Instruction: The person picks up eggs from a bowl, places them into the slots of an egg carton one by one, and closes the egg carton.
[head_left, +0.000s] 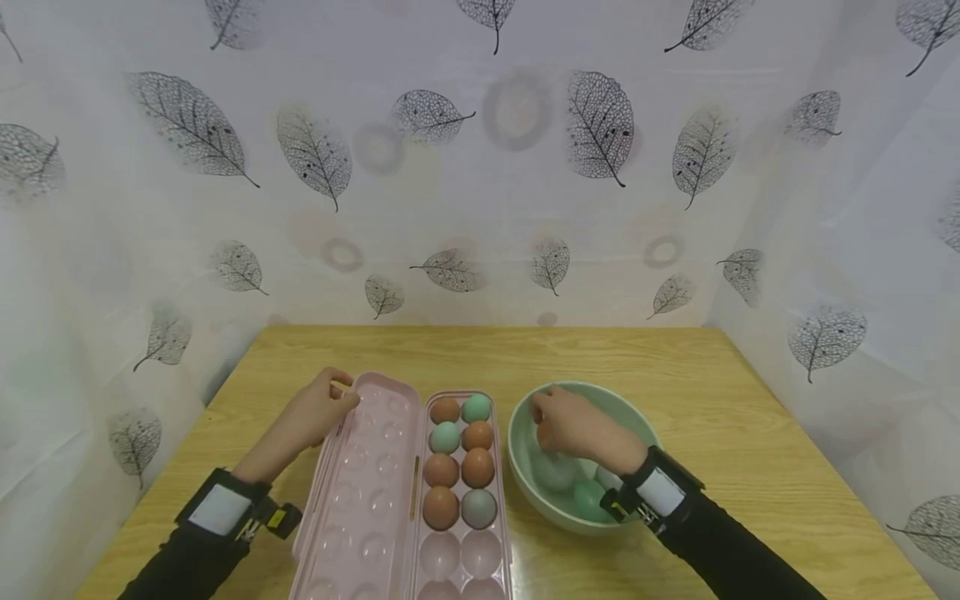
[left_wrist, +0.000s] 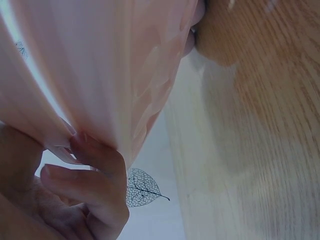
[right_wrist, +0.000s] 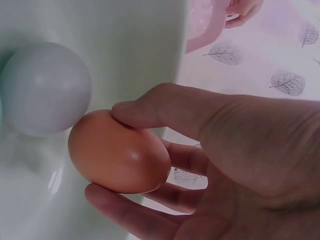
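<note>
Head view, your left hand pinched pink carton lid, your right hand held brown egg, at green bowl.

1. Facing you, a pale, leaf-printed plastic sheet forms the back wall, its sheen soft and slightly translucent.
2. On it you see dark skeleton leaves, veins finely drawn, tilted in various directions, with faint blurred rings among them.
3. To your left and right, matching side sheets enclose the space, lightly creased, with pale glints on the right one.
4. Below you lies a yellowish wood-grain tabletop, its straight far edge meeting the back sheet.
5. Your light is soft and diffuse; a grey shadow sits beside the tabletop's left edge, towards the far corner.
</note>
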